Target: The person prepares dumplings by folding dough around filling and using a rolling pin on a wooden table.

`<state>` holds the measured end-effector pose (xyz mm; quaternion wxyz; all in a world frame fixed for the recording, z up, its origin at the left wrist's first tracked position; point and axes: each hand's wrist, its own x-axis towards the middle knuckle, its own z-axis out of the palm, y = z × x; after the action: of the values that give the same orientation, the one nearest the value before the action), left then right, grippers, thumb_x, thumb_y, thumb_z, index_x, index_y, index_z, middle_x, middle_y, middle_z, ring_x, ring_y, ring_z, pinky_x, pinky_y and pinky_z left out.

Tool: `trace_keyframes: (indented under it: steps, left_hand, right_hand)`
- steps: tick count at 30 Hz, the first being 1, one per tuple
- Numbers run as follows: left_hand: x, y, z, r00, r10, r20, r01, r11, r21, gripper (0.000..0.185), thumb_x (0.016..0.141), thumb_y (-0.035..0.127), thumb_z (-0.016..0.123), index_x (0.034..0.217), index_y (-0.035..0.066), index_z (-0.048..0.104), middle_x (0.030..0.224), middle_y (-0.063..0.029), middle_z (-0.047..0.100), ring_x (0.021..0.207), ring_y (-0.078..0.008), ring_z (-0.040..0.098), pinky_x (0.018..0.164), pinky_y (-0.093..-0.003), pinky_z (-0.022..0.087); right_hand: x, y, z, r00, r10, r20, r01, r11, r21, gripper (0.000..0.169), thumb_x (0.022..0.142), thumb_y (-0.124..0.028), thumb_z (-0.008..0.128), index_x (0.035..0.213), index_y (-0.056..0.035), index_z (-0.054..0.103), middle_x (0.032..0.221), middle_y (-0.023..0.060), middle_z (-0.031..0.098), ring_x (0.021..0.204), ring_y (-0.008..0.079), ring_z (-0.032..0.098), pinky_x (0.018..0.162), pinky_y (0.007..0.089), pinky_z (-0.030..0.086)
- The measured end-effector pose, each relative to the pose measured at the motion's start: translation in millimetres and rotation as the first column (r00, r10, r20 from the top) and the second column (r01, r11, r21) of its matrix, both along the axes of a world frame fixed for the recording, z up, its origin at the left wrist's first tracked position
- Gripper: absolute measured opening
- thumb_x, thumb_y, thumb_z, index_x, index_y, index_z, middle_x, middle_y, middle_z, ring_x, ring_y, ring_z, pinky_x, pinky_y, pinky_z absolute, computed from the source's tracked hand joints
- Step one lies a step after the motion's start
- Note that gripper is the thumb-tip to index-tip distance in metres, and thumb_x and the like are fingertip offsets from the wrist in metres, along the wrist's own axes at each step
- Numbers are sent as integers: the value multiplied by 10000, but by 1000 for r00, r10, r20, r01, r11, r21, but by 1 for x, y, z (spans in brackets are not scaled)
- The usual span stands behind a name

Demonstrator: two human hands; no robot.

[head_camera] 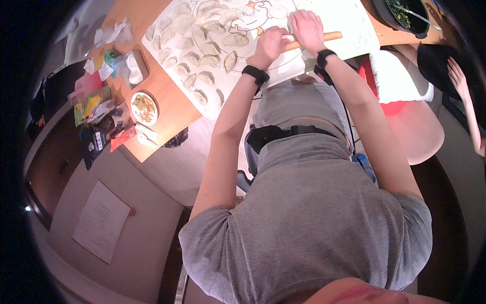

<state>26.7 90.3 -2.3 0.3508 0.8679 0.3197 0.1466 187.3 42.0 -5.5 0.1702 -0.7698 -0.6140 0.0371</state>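
Observation:
A wooden rolling pin (333, 35) lies slantwise on a white printed mat (303, 65) at the top of the head view. My left hand (270, 41) is bent over the pin's middle part, its fingertips near the other hand; whether it grips the pin is unclear. Beyond the pin, my right hand (308, 29) lies flat with fingers extended, its palm over the pin or the mat. Just past its fingertips is a round, pale dough wrapper (279, 11). Many folded dumplings (210, 60) cover the mat's left part.
On the wooden table (171, 108) stand a plate of food (144, 108), a clear container (133, 68) and several packages (93, 104). A dark pot (406, 17) with green filling and a utensil is at upper right. Another person's hand (458, 78) shows beside a white-covered seat (398, 78).

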Motion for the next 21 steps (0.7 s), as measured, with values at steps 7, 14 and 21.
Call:
trace_keyframes:
  steps: [7, 14, 21]
  left_hand:
    - [9, -18, 4, 961, 273, -45, -276, 950, -146, 209, 830, 149, 708, 992, 26, 663, 966, -175, 688, 922, -339, 648, 791, -430, 513]
    - [7, -13, 8, 988, 136, -67, -132, 989, 64, 225, 816, 149, 713, 1007, 38, 672, 895, -152, 650, 904, -359, 619, 798, -435, 505]
    - [7, 0, 8, 997, 65, -30, -67, 996, -56, 223, 824, 166, 716, 998, 33, 671, 932, -157, 664, 906, -358, 637, 784, -437, 508]
  right_hand:
    - [-14, -80, 4, 1000, -2, -28, 2, 1000, -21, 143, 912, -226, 538, 968, -110, 602, 969, 55, 581, 958, 249, 553, 838, 390, 381]
    - [4, 6, 11, 999, -39, 18, 39, 999, -33, 155, 950, -228, 504, 969, -98, 585, 976, 74, 575, 969, 262, 538, 826, 398, 377]
    - [-13, -47, 2, 999, -43, -29, 38, 988, -147, 146, 941, -205, 506, 986, -87, 580, 1004, 89, 578, 996, 263, 539, 844, 400, 393]
